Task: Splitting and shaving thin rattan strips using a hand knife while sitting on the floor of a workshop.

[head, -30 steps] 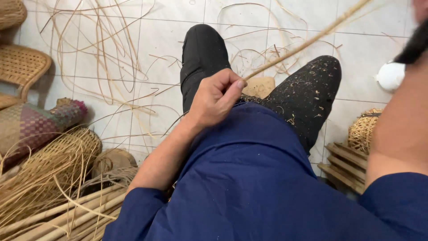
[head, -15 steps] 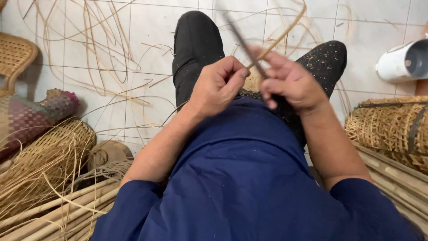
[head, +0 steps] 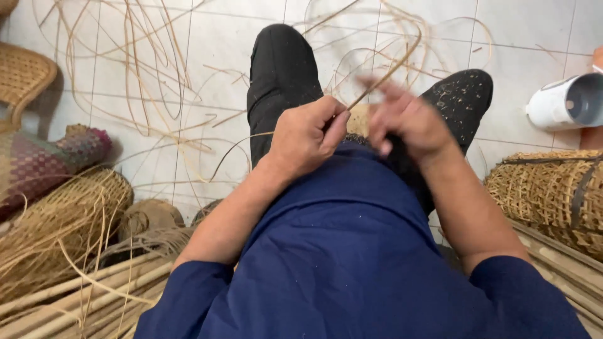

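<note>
Rattan strip runs up from the left hand, which pinches its lower end closed between thumb and fingers above the lap. The right hand, out of sight a second ago, has come in beside it; blurred, so its grip cannot be told. Both hands now meet over the small woven piece between the knees.

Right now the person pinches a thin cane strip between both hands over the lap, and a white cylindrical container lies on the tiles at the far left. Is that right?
Not quite. The white container lies at the far right of the head view, not the left. The rest holds: left hand and right hand work the thin cane strip over the lap.
</note>
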